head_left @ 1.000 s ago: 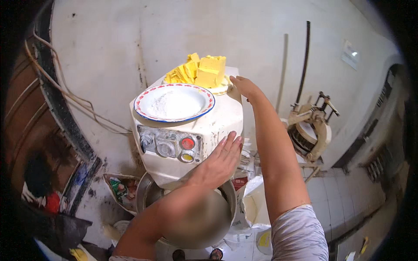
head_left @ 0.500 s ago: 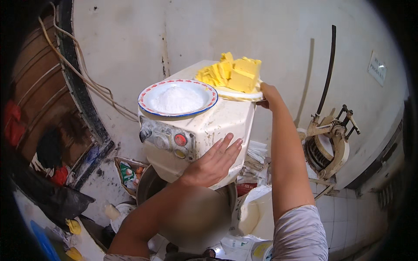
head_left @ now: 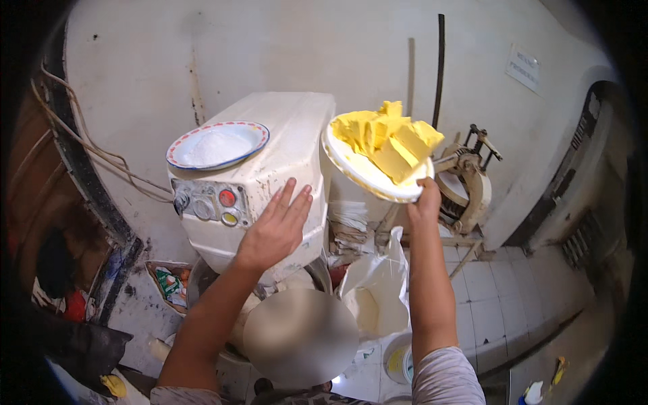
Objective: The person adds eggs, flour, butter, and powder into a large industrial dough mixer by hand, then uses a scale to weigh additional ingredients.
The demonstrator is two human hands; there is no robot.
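Operator: State the pose of the right arm.

Technician: The right forearm (head_left: pixel 432 290) rises from the lower edge of the view, nearly upright. It ends in the right hand (head_left: pixel 424 199), raised beside the white machine housing (head_left: pixel 290 128), outboard of its right edge.

Operator: Finger state, right side?

Technician: Clamped on the near right rim of the white plate (head_left: pixel 343 167). Fingers beneath the plate are largely hidden.

Operator: Position of the load?

Technician: The yellow blocks (head_left: pixel 398 152) sit piled on the white plate, just above and to the left of the gripping fingers. The plate is held in the air, slanting down toward the hand. Its left rim overlaps the housing's right edge in this view; contact there cannot be determined.

Operator: State the left side.

Technician: The left forearm (head_left: pixel 212 317) slants up and to the right. The left hand (head_left: pixel 277 229) lies flat against the sloped face of the housing, right of the control panel (head_left: pixel 214 202), fingers extended upward and slightly apart, gripping nothing.

Operator: Other items on the housing?

Technician: An enamel plate (head_left: pixel 177 146) of white powder (head_left: pixel 217 147) at the front left corner of the top.
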